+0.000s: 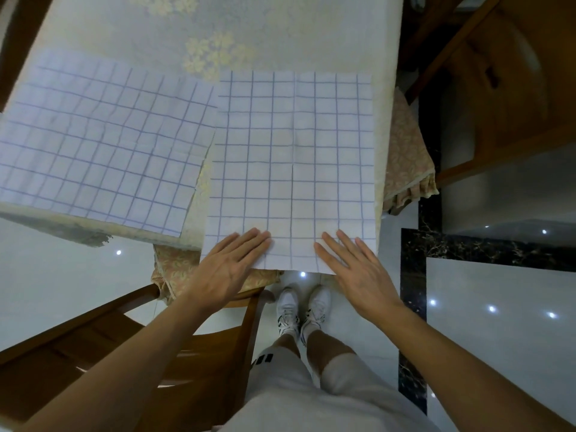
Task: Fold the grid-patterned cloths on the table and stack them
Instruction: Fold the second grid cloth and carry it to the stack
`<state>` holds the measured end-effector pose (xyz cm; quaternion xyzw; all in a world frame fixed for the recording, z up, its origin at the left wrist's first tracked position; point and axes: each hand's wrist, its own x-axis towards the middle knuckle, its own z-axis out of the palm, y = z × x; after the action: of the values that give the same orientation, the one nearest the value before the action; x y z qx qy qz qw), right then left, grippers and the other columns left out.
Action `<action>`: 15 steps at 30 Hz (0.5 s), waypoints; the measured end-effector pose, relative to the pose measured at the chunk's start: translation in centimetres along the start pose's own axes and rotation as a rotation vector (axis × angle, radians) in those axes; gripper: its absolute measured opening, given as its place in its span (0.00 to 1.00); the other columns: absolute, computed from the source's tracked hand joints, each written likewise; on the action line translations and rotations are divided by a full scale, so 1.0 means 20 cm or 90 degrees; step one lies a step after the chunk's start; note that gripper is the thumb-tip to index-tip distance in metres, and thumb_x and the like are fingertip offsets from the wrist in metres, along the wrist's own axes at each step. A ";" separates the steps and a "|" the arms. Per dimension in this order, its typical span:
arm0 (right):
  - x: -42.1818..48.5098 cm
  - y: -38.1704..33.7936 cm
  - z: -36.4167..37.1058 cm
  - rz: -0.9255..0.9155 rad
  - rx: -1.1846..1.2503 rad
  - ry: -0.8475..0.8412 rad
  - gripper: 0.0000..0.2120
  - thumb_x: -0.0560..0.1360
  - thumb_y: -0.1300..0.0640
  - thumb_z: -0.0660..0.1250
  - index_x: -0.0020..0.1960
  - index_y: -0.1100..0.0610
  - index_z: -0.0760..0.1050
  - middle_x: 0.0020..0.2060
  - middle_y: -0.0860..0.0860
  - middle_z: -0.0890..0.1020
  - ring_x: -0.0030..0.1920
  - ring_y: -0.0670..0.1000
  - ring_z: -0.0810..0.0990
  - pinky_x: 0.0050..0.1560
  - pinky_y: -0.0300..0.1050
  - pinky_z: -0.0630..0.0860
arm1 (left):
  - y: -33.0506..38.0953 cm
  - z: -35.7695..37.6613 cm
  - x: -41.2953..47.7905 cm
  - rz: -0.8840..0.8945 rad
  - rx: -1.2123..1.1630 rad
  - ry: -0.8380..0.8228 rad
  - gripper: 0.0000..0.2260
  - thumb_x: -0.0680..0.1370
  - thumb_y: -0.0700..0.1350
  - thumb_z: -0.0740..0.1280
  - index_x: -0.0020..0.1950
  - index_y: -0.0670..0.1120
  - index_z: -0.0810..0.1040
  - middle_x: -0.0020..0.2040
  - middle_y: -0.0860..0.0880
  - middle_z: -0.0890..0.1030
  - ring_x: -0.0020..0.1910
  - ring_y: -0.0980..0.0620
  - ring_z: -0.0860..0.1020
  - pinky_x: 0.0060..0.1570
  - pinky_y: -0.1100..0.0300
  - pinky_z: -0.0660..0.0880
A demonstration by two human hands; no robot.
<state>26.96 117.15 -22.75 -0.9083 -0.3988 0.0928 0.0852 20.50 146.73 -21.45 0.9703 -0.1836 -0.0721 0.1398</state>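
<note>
Palms down, the left hand [229, 265] and the right hand [353, 268] lie flat, with straight fingers held close together. Each presses the near edge of the white cloth with the thin blue grid [291, 157], and neither pinches anything. That cloth lies spread open on the right part of the table under its cream, flower-patterned cover [280, 32], its near edge hanging a little past the table's rim. A faint crease seems to run down its middle, though the soft picture leaves that uncertain.

The step in hand looks like smoothing before the first fold. To do it well, the person would pinch both near corners and carry them evenly to the far corners. Grid line should meet grid line before the fold is pressed flat.

Farther left, a second white blue-grid cloth [99, 145] lies unfolded and skewed, its right corner reaching the first cloth's left edge. Beyond the table's right side stands a brown wooden chair [505, 76].
</note>
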 end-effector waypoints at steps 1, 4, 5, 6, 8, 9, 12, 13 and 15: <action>-0.01 0.01 -0.02 -0.001 0.007 -0.003 0.32 0.75 0.70 0.63 0.77 0.57 0.64 0.77 0.55 0.64 0.77 0.59 0.61 0.74 0.60 0.65 | 0.00 -0.01 0.00 0.006 -0.004 0.000 0.26 0.79 0.35 0.63 0.77 0.42 0.64 0.76 0.44 0.66 0.76 0.44 0.63 0.72 0.43 0.67; -0.05 0.07 -0.09 0.012 0.045 -0.001 0.38 0.71 0.73 0.71 0.77 0.57 0.65 0.77 0.55 0.64 0.77 0.59 0.61 0.74 0.58 0.64 | 0.03 -0.03 0.01 0.004 -0.023 0.016 0.25 0.78 0.36 0.62 0.76 0.43 0.65 0.75 0.43 0.69 0.75 0.44 0.66 0.70 0.43 0.69; -0.07 0.09 -0.11 0.020 0.066 -0.001 0.39 0.69 0.75 0.71 0.77 0.57 0.65 0.77 0.55 0.63 0.77 0.59 0.61 0.73 0.58 0.66 | 0.04 -0.04 0.02 0.005 -0.027 0.027 0.26 0.77 0.34 0.65 0.75 0.42 0.65 0.73 0.42 0.70 0.74 0.44 0.68 0.68 0.43 0.71; -0.08 0.12 -0.14 0.027 0.085 -0.004 0.40 0.69 0.76 0.71 0.77 0.56 0.64 0.77 0.54 0.62 0.77 0.58 0.61 0.71 0.57 0.69 | 0.06 -0.04 0.03 0.003 -0.030 0.033 0.29 0.75 0.32 0.68 0.75 0.42 0.67 0.72 0.42 0.72 0.72 0.43 0.69 0.66 0.43 0.73; -0.08 0.17 -0.21 0.022 0.115 -0.012 0.38 0.72 0.74 0.71 0.77 0.56 0.64 0.77 0.53 0.62 0.77 0.58 0.61 0.68 0.58 0.73 | 0.09 -0.06 0.05 -0.007 -0.034 0.033 0.32 0.71 0.30 0.72 0.74 0.41 0.68 0.70 0.41 0.74 0.71 0.43 0.72 0.63 0.43 0.76; -0.08 0.19 -0.24 0.014 0.125 -0.015 0.36 0.73 0.72 0.70 0.77 0.56 0.64 0.77 0.53 0.63 0.77 0.57 0.61 0.67 0.57 0.74 | 0.11 -0.07 0.06 -0.010 -0.032 0.034 0.32 0.71 0.30 0.73 0.73 0.41 0.69 0.70 0.41 0.75 0.70 0.42 0.73 0.62 0.43 0.77; -0.06 0.27 -0.32 -0.018 0.137 -0.042 0.32 0.77 0.68 0.69 0.77 0.55 0.64 0.77 0.51 0.63 0.77 0.56 0.60 0.67 0.55 0.73 | 0.14 -0.14 0.10 -0.030 -0.022 0.028 0.31 0.71 0.31 0.75 0.73 0.39 0.70 0.69 0.40 0.75 0.69 0.42 0.74 0.61 0.45 0.78; -0.05 0.30 -0.34 -0.030 0.133 -0.061 0.32 0.78 0.67 0.68 0.78 0.54 0.62 0.78 0.50 0.61 0.78 0.54 0.58 0.69 0.54 0.72 | 0.15 -0.16 0.11 -0.042 -0.013 0.028 0.30 0.72 0.33 0.74 0.73 0.39 0.70 0.70 0.41 0.75 0.69 0.43 0.74 0.61 0.45 0.78; -0.02 0.36 -0.38 -0.050 0.122 -0.100 0.33 0.80 0.65 0.65 0.80 0.51 0.56 0.79 0.48 0.55 0.79 0.50 0.54 0.72 0.53 0.69 | 0.18 -0.21 0.14 -0.075 0.005 0.037 0.28 0.73 0.36 0.74 0.72 0.40 0.71 0.70 0.42 0.75 0.68 0.43 0.75 0.60 0.46 0.78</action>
<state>33.68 111.36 -16.96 -0.8695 -0.4290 0.1981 0.1438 22.69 143.39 -16.66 0.9816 -0.1227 -0.0515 0.1366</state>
